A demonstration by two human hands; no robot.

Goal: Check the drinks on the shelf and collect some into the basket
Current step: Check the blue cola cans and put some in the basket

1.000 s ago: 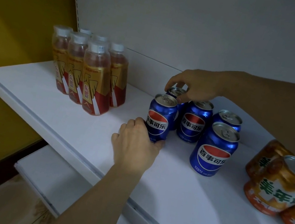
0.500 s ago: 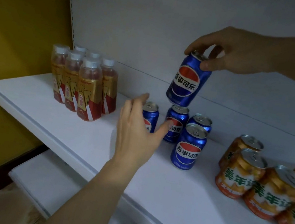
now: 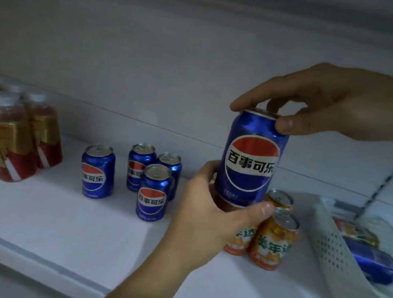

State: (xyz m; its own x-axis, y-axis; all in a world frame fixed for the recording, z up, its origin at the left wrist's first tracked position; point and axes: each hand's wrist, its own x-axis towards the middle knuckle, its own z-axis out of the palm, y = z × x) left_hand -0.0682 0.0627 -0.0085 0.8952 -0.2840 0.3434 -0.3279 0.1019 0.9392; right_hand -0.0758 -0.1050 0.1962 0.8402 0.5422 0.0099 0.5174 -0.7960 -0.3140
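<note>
- Holding a blue aluminium cola can with a red, white and blue round logo [image 3: 252, 159] upright in the air above the shelf, both hands are clamped on it.
- The right hand [image 3: 338, 105] comes in from the right and pinches the can's top rim, thumb on the front edge, fingers over the lid.
- The left hand [image 3: 207, 218] reaches up from below and cups the can's base, thumb curled round the front right of the bottom edge.
- The white flat shelf board [image 3: 73, 227] carries four more blue cola cans [image 3: 153, 192] standing upright to the left of the hands: one alone, three close together.
- A cluster of clear plastic bottles with gold and red labels and white caps [image 3: 9, 141] stands at the far left of the shelf.
- Orange printed cans with silver tops [image 3: 272, 239] stand just behind and right of the left hand, partly hidden by it.
- A white perforated plastic basket [image 3: 341, 272] sits at the right end of the shelf, with a blue can and an orange can lying on their sides in it.
</note>
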